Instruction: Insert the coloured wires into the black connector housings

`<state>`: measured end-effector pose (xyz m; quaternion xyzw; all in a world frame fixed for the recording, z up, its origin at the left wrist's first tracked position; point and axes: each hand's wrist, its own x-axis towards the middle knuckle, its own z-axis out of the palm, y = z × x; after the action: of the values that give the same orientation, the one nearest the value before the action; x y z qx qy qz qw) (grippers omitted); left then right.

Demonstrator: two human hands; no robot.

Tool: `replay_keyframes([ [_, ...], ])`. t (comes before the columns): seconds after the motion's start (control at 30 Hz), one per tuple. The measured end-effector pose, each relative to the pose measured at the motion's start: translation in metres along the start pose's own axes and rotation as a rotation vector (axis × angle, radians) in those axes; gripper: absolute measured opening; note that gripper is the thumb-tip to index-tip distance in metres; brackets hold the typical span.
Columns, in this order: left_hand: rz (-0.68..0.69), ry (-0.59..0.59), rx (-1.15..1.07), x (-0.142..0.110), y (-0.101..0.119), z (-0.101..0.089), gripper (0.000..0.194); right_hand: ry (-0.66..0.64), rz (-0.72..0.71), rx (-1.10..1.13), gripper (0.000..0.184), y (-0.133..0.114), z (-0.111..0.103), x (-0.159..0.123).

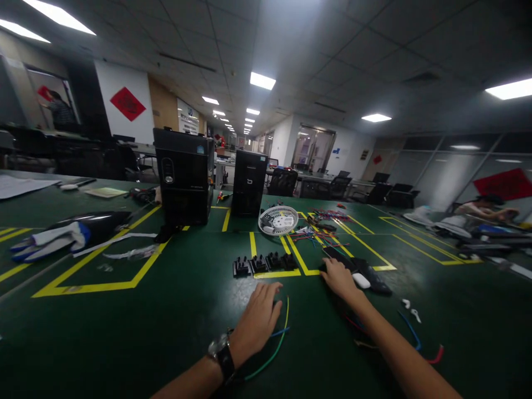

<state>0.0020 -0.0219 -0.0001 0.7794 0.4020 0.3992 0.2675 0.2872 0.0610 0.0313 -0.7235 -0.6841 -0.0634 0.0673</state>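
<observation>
My left hand, with a watch on the wrist, is low over the green table with its fingers stretched out, holding nothing I can see. Just right of it lie a green-and-yellow wire and a short blue wire, partly under the hand. My right hand rests at the near edge of a flat black object like a phone, its fingers loosely bent. Beside it are a white earbud case and a black pouch. Several black plastic clips stand in a row beyond my left hand.
A white plastic basket holds small parts, with a heap of coloured wires to its right. Two black computer-like cases stand behind. Gloves lie left; white earbuds lie right. A person sits at far right.
</observation>
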Motion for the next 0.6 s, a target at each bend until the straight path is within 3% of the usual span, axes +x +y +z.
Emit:
replay_keyframes([
  [0.13,-0.031,0.132,-0.162,0.005,0.003,-0.003,0.032,-0.017,-0.075,0.159,0.04,-0.014,-0.017,-0.02],
  [0.27,-0.291,0.191,-0.684,0.013,0.009,-0.003,0.047,0.074,-0.227,0.683,0.042,-0.079,-0.042,-0.057],
  [0.33,-0.423,0.194,-0.986,0.014,0.012,-0.001,0.05,0.123,-0.367,0.79,0.049,-0.116,-0.054,-0.081],
  [0.4,-0.531,0.203,-1.155,0.013,0.012,0.001,0.05,0.109,-0.511,0.833,0.056,-0.14,-0.062,-0.103],
  [0.5,-0.651,0.207,-1.176,0.009,0.011,0.002,0.049,0.096,-0.523,0.771,0.047,-0.134,-0.066,-0.124],
  [0.6,-0.625,0.161,-1.129,0.005,0.008,0.002,0.05,0.147,-0.356,0.513,0.024,-0.084,-0.062,-0.132],
])
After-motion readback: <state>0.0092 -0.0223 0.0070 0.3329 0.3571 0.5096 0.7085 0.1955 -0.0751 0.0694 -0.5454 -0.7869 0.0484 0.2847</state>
